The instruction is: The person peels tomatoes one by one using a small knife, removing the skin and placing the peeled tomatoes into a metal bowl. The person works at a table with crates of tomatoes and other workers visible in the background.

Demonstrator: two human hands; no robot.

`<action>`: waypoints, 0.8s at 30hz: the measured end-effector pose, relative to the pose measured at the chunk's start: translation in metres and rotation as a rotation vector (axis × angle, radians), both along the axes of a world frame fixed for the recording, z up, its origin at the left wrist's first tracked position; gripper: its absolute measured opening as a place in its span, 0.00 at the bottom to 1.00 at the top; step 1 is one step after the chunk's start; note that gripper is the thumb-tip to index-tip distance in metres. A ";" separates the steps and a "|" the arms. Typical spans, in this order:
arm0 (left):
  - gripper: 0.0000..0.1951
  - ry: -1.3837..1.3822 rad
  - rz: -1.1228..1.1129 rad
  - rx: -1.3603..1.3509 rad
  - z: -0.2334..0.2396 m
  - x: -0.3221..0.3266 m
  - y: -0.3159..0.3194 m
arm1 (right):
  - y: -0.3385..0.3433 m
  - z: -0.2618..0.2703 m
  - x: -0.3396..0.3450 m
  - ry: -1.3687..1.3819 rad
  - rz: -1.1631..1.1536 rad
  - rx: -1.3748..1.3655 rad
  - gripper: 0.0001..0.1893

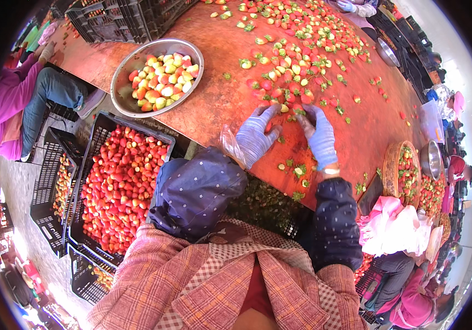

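Note:
My left hand (256,134), in a striped blue-grey glove with bare fingertips, is bent over the near edge of a strawberry pile (289,70). Something red shows between its thumb and fingers; whether it is gripped or lies on the table cannot be told. Opposite it, my right hand (319,134), gloved alike, has its thumb and fingertips close to a red strawberry (298,110) with green leaves. Whether that berry is pinched is unclear. Cut green strawberry caps (299,170) lie scattered on the red-stained table (215,107) below the hands.
A metal bowl (121,88) of hulled strawberries stands at the table's left edge. Beside my left leg is a black crate (170,142) heaped with red strawberries. Another crate (95,24) stands at the far left. A wicker basket (390,171) is at the right. Co-workers sit on both sides.

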State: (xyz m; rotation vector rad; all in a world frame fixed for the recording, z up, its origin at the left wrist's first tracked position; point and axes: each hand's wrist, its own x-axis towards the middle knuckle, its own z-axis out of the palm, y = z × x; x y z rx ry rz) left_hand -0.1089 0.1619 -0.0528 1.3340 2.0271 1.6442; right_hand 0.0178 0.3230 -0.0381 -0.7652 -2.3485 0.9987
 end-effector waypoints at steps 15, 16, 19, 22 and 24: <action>0.21 -0.761 -0.471 0.144 0.013 0.000 -0.013 | -0.073 0.033 0.032 0.117 0.055 -0.163 0.16; 0.21 -0.844 -0.504 0.115 0.013 -0.002 -0.015 | -0.074 0.033 0.034 0.081 0.024 -0.162 0.16; 0.23 -1.021 -0.589 0.022 0.010 -0.003 -0.019 | -0.070 0.035 0.035 0.285 -0.006 -0.628 0.16; 0.23 -1.086 -0.597 0.096 0.010 -0.002 -0.019 | -0.055 0.039 0.026 0.499 -0.041 -0.730 0.15; 0.24 -1.110 -0.566 0.064 0.012 0.000 -0.017 | -0.047 0.044 0.025 0.286 -0.095 -0.430 0.15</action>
